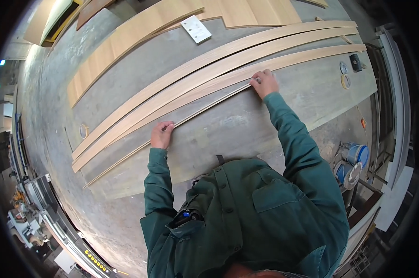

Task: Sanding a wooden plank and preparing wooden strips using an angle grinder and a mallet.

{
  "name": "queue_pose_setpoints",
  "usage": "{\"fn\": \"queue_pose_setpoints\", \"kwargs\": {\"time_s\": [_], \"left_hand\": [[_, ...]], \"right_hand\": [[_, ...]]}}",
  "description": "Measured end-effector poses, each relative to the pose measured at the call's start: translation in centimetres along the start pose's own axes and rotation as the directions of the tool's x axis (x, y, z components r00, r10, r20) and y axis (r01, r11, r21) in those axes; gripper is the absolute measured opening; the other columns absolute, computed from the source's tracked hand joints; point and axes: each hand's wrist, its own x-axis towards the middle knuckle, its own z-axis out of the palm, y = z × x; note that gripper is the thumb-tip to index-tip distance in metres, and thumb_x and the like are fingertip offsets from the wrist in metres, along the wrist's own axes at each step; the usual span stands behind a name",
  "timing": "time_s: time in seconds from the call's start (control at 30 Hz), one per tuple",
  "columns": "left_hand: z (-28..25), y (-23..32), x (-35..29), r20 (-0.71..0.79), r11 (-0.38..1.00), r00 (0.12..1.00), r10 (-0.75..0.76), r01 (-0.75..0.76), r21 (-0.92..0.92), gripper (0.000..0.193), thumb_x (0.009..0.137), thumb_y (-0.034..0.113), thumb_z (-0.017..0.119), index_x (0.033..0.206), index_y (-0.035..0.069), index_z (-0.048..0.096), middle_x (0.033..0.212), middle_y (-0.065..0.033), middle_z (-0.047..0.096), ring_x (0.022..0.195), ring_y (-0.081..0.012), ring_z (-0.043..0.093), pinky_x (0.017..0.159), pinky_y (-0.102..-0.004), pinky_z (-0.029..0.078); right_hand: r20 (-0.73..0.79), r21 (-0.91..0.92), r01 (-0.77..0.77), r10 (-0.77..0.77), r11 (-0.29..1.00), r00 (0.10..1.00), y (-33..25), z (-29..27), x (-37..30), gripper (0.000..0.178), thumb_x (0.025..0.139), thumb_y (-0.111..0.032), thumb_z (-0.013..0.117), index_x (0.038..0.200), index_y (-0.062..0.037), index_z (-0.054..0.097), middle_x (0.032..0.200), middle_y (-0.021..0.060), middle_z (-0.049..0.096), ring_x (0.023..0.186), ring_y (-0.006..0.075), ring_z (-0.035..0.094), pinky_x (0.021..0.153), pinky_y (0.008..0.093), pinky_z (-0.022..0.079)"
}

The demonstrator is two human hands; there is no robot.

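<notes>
A thin, narrow wood strip [209,105] runs slantwise over the grey table, from the lower left up to the right. My left hand [162,134] pinches it left of its middle. Up at its right end, my right hand [266,83] grips it with bent fingers. Just beyond the strip lie several long pale wood boards [191,88], roughly side by side, with narrow gaps between them. The nearest board passes right behind my right hand. Whether the strip rests on the table or is slightly raised, I cannot tell.
Wider wood panels [121,44] lie at the table's far side, with a white card [196,29] beside them. Tape rolls sit at the left [83,131] and right [345,82], the latter near a small black object [355,63]. Blue-and-white buckets [357,154] stand off the table's right edge.
</notes>
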Motion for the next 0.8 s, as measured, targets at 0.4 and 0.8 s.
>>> {"fn": "queue_pose_setpoints", "kwargs": {"time_s": [0.4,0.8], "left_hand": [[-2.9,-2.3,-2.7,0.053,0.841,0.894,0.444,-0.437,0.318,0.030,0.082,0.008,0.062,0.112,0.014,0.062,0.102,-0.0098,0.063,0.090,-0.0306,0.062,0.076,-0.0371,0.051],[-0.3,-5.4,-4.2,0.294,0.560,0.694,0.657,-0.710,0.426,0.066,0.074,-0.008,0.050,0.132,0.024,0.052,0.129,-0.0104,0.050,0.123,-0.0309,0.046,0.103,-0.0566,0.034]], "right_hand": [[0.098,-0.276,0.403,-0.392,0.873,0.915,-6.4,5.4,-10.2,0.070,0.079,-0.028,0.064,0.142,-0.0201,0.036,0.147,0.0085,0.036,0.139,0.0337,0.026,0.111,0.0573,0.018],[-0.166,-0.314,-0.295,0.254,0.902,0.953,10.4,-0.3,-29.4,0.073,0.072,-0.021,0.072,0.138,-0.0148,0.039,0.136,0.0101,0.044,0.132,0.0348,0.034,0.105,0.0452,0.033]]}}
